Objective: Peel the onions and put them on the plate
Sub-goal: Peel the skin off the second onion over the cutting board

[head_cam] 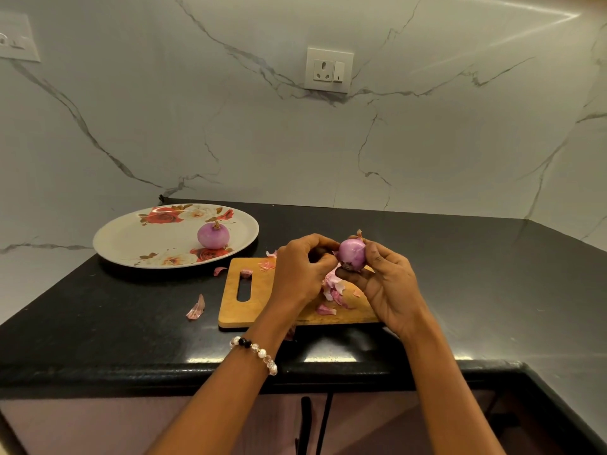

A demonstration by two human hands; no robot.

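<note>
My right hand (387,284) holds a purple onion (352,254) above the wooden cutting board (253,310), thumb below and fingers behind it. My left hand (302,270) has its fingers curled at the onion's left side, pinching at its skin. A peeled onion (213,236) sits on the floral plate (131,244) at the left. Pink onion skins (333,290) lie piled on the board under my hands.
Loose skin pieces (196,308) lie on the black counter (492,274) left of the board. A marble wall with a power socket (328,69) rises behind. The counter's front edge runs below my wrists, with cabinet doors underneath.
</note>
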